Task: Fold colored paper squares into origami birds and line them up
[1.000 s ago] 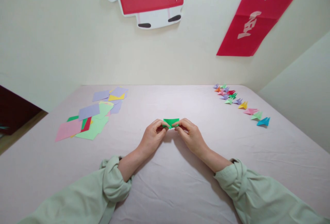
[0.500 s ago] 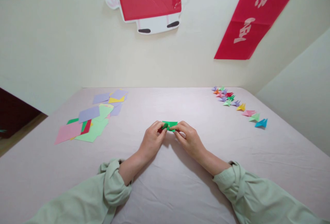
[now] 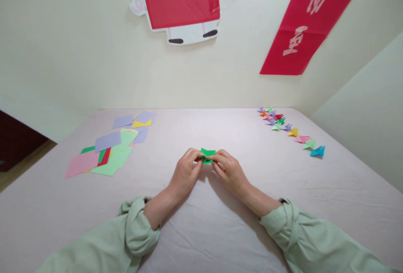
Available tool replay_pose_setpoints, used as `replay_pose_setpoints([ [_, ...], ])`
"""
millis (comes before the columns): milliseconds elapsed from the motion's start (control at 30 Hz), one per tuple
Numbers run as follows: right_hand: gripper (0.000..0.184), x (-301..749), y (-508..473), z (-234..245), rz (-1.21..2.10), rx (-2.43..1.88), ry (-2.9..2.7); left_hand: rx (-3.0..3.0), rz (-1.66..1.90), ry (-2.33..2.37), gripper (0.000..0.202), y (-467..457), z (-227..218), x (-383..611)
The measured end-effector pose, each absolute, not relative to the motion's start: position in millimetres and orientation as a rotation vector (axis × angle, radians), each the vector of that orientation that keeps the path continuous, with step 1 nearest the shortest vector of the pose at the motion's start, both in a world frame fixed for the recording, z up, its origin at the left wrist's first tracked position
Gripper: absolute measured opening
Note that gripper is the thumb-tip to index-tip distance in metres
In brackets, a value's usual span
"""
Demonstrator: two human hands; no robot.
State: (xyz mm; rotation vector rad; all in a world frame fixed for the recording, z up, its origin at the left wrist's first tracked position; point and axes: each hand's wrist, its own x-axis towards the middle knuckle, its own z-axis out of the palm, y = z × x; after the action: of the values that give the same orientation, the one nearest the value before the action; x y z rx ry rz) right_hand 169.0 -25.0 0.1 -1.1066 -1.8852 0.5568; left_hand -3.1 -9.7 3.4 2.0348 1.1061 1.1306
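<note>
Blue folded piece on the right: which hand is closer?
Right. The right hand, pinching the green paper, is left of the blue folded piece; the left hand lies farther left.

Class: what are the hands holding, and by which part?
A folded green paper; the left hand pinches its left end, the right hand its right end.

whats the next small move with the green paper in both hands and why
Probably pinch along the newest crease to sharpen it. The left hand and right hand both grip the green paper between their fingertips over the table. The paper is already folded small, and its flaps look loose and uneven.
</note>
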Motion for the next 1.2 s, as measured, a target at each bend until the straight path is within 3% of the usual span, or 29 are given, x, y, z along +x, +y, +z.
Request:
replay_pose_setpoints([
  [233,0.015,168.9,-24.3,1.5,0.612,-1.176,-1.816,2.050,1.049,1.087,0.011,-11.7,3.7,-1.9],
  [700,0.015,167.9,-25.7,-2.4,0.609,-1.164,-1.836,1.905,1.009,1.139,0.006,-12.0,0.1,2.7],
  [967,0.038,164.9,-26.8,-4.1,0.679,-1.179,-1.728,1.668,1.091,1.151,0.039,-11.9,-3.5,5.9],
  [1200,0.013,163.2,-24.6,-5.4,0.840,-1.175,-1.563,1.528,1.087,1.117,0.007,-10.5,-3.6,9.3],
])
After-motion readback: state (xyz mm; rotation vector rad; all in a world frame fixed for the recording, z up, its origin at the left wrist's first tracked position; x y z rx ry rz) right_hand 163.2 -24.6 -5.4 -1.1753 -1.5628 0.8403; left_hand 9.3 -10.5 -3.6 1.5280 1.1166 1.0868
